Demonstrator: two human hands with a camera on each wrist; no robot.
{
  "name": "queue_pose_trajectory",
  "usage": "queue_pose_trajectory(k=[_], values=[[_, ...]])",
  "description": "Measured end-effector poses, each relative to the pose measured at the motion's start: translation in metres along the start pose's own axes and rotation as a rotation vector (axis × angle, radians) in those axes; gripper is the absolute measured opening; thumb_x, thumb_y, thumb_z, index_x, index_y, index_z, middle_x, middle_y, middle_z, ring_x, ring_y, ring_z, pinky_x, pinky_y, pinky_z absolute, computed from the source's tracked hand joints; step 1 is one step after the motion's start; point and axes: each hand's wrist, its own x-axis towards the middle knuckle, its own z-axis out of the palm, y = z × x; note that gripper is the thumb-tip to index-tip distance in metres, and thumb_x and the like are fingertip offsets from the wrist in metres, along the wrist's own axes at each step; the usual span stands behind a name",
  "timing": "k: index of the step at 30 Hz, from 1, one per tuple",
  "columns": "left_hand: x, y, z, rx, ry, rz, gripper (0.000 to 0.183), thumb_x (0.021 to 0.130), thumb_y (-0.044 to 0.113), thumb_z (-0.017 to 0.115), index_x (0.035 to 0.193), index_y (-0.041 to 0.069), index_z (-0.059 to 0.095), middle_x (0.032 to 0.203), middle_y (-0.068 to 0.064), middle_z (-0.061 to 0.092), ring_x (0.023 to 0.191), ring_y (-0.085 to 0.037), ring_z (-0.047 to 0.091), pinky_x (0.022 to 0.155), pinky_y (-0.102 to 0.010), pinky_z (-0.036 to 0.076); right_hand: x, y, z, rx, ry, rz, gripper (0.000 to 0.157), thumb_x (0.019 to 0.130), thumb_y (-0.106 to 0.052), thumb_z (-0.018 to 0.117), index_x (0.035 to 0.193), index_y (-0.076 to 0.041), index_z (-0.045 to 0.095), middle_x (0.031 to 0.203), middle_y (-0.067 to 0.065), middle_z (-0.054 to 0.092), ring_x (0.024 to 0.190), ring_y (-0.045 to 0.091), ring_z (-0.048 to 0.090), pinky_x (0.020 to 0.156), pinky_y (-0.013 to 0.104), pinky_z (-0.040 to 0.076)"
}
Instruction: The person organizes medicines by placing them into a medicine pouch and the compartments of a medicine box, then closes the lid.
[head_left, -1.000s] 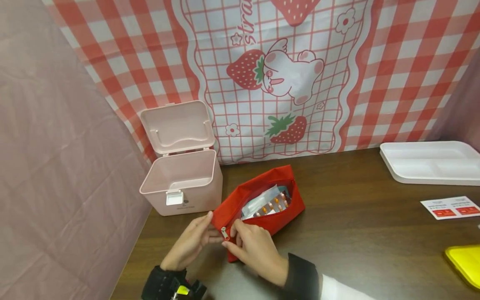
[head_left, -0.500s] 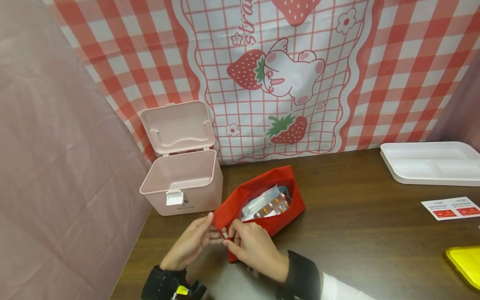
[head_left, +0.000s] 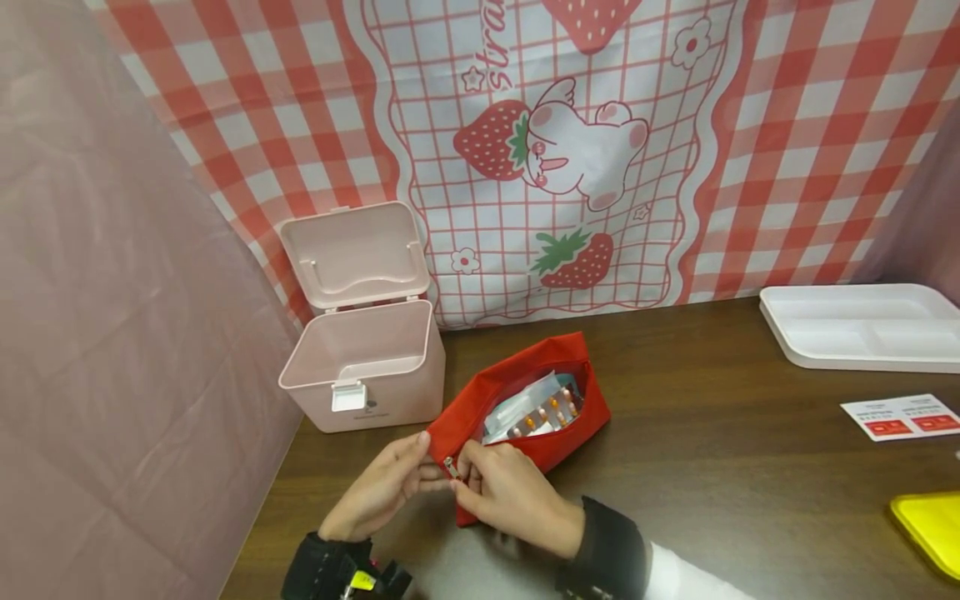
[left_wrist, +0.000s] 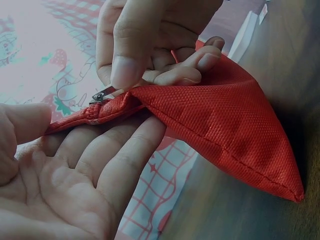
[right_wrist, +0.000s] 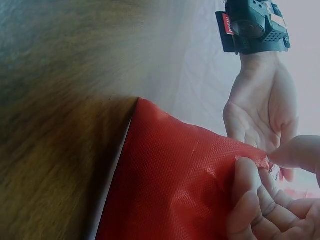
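Note:
A red zippered pouch (head_left: 528, 364) lies on the table with its mouth gaping. Inside it show a blister pack of orange and white capsules (head_left: 553, 412) and a clear-wrapped packet (head_left: 521, 405). My left hand (head_left: 381, 485) pinches the pouch's near-left end, thumb on top and fingers beneath. In the left wrist view, the metal zipper pull (left_wrist: 103, 93) sits at that end, under the thumb of my right hand (head_left: 517, 498). That thumb and forefinger pinch the pull, while the other fingers curl against the pouch's side. The forefinger's tip is partly hidden.
A pink box (head_left: 397, 398) with its lid raised stands just behind the left hand. To the right are a white divided tray (head_left: 825, 362), a red-and-white printed card (head_left: 900, 414) and a yellow case (head_left: 933, 525). A checked cloth (head_left: 817, 167) hangs behind the table.
Both hands keep their hold at the zipper end. My right hand and wrist have shifted very slightly toward the right and nearer; the pouch has hardly moved.

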Motion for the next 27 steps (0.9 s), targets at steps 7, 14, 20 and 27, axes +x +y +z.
queue_pose_trajectory(k=[7, 14, 20, 27], values=[[0.0, -0.001, -0.001, -0.003, -0.005, -0.013, 0.045, 0.102, 0.021, 0.025, 0.131, -0.012, 0.036, 0.117, -0.006, 0.062, 0.107, -0.019, 0.06, 0.09, -0.033, 0.048, -0.001, 0.004, -0.003, 0.057, -0.002, -0.019, 0.007, 0.081, -0.009, 0.061, 0.076, -0.012, 0.056, 0.059, -0.008, 0.054, 0.053, -0.005, 0.044, 0.048, 0.01, 0.036], [-0.001, -0.001, -0.001, 0.001, -0.014, 0.001, 0.038, 0.101, 0.017, 0.026, 0.126, -0.004, 0.045, 0.115, -0.003, 0.064, 0.105, -0.018, 0.061, 0.088, -0.032, 0.049, -0.001, 0.009, -0.005, 0.196, 0.093, -0.025, 0.013, 0.078, -0.003, 0.061, 0.07, -0.011, 0.055, 0.055, -0.005, 0.056, 0.05, -0.007, 0.045, 0.046, 0.009, 0.038], [0.0, 0.0, 0.001, 0.06, 0.007, 0.014, 0.035, 0.101, 0.018, 0.03, 0.122, -0.003, 0.048, 0.112, -0.001, 0.064, 0.103, -0.017, 0.062, 0.086, -0.032, 0.05, 0.0, 0.011, -0.008, 0.227, 0.156, -0.073, 0.017, 0.073, 0.0, 0.061, 0.065, -0.012, 0.052, 0.053, -0.006, 0.053, 0.049, -0.007, 0.042, 0.044, 0.009, 0.037], [-0.001, 0.0, 0.0, 0.119, 0.021, 0.012, 0.038, 0.101, 0.018, 0.03, 0.123, -0.009, 0.044, 0.111, 0.0, 0.065, 0.103, -0.016, 0.062, 0.086, -0.033, 0.05, 0.001, 0.014, -0.01, 0.291, 0.096, -0.084, 0.015, 0.079, -0.002, 0.061, 0.07, -0.012, 0.053, 0.055, -0.005, 0.053, 0.049, -0.006, 0.044, 0.044, 0.011, 0.039]])
